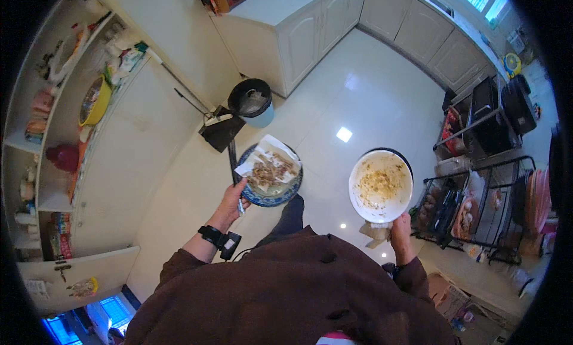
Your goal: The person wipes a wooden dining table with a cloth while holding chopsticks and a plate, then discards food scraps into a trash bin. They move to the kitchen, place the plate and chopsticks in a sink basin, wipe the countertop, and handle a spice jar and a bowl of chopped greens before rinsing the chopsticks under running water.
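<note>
My left hand (233, 201) grips the near left rim of a blue-patterned plate (271, 199). On that plate lie white paper tissues (271, 144) with brown food scraps (268, 169) on top. A thin, light-coloured object (241, 207) sticks out below my left fingers; I cannot tell what it is. Off to the right, my right hand (400, 233) holds a white bowl (357, 197) by its near edge. Yellowish-brown food residue (382, 179) clings to the bowl's inside. A beige cloth or paper (375, 234) hangs under the bowl beside my right hand.
Ahead on the left stands a light blue bin (262, 118) with a black liner, beside a black dustpan (221, 132). White cabinets (304, 41) line the far side. Wire racks (474, 202) with food and utensils stand right; shelves (58, 121) fill the left wall.
</note>
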Demonstrator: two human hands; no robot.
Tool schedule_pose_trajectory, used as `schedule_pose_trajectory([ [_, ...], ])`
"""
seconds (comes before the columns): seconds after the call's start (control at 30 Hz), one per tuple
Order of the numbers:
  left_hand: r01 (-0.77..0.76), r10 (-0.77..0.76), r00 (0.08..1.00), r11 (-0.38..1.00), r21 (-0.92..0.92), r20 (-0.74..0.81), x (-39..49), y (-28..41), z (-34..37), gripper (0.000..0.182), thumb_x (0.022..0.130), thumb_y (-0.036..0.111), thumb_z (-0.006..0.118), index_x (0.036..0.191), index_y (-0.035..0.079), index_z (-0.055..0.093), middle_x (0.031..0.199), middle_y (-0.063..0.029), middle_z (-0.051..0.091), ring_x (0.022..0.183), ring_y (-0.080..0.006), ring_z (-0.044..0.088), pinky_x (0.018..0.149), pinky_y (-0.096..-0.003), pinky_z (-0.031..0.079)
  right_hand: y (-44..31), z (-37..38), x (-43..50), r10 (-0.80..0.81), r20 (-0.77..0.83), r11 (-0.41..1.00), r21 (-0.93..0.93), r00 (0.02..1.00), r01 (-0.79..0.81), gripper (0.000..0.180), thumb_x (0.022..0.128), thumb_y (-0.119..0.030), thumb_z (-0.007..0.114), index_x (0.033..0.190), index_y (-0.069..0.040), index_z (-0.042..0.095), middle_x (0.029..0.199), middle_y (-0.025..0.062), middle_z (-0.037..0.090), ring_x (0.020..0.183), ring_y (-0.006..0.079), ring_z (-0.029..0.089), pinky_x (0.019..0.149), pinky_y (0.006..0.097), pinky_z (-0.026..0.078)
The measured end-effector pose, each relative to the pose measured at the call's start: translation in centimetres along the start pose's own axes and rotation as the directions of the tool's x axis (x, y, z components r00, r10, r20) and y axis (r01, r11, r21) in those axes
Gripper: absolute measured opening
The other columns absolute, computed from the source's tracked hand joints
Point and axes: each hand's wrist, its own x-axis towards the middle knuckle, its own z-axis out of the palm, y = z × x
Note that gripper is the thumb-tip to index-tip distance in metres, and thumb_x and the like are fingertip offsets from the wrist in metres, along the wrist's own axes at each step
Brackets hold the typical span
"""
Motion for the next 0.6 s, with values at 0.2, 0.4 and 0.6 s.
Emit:
schedule_pose_trajectory([
  [0.2,0.027,-0.027,1.0,1.0,0.015,0.011,4.2,-0.3,0.7,0.019,0.087,0.027,0.052,0.08,0.01,0.048,0.051,0.0027,0.043,0.038,-0.0072,0.038,0.035,-0.0218,0.031,0.3,0.9,2.5,-0.011,0.006,0.99,0.144,1.0,0.01,0.032,0.086,-0.024,0.048,0.096,0.005,0.058,0.089,0.0085,0.062,0.075,0.0135,0.058,0.066,0.0244,0.046],
  [0.4,-0.083,0.085,0.993,0.996,-0.032,0.08,1.5,-2.4,1.5,0.022,0.088,0.03,0.05,0.086,0.008,0.049,0.05,0.0031,0.042,0.037,-0.0056,0.037,0.033,-0.0202,0.03,-1.5,2.0,3.1,-0.143,0.103,0.981,0.143,0.984,0.128,0.035,0.085,-0.027,0.048,0.092,0.005,0.06,0.084,0.0079,0.062,0.072,0.0128,0.057,0.063,0.0245,0.046],
  [0.6,-0.116,0.114,0.99,0.993,0.008,0.082,2.5,-6.3,-0.4,0.019,0.087,0.027,0.051,0.087,0.008,0.05,0.054,0.0028,0.045,0.038,-0.0065,0.037,0.034,-0.0206,0.029,-0.3,1.8,8.2,-0.52,0.151,0.843,-0.065,0.841,0.533,0.039,0.083,-0.028,0.045,0.09,0.008,0.06,0.083,0.0081,0.062,0.074,0.0137,0.056,0.066,0.0269,0.045],
])
